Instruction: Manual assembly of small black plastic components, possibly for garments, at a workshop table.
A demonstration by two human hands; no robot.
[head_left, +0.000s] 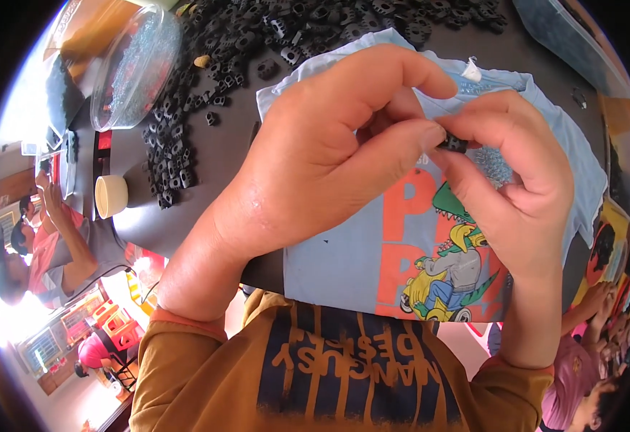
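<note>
A small black plastic part [453,144] is pinched between the thumb and forefinger of my right hand [520,169]. My left hand [329,137] meets it from the left, its thumb tip at the part's left end. The left forefinger arches above, apart from the part, while the other fingers curl behind the thumb; what they grip, if anything, is hidden. Both hands are over a light blue printed T-shirt [333,277] spread on the dark table. A heap of tiny shiny pieces [493,164], perhaps springs, lies on the shirt, partly behind my right hand.
Many similar black parts [236,43] cover the table's far side and trail down its left. A clear tub [138,68] of tiny shiny pieces stands far left, near a cream cup [111,196]. A clear bin [574,43] is far right. Other people sit on both sides.
</note>
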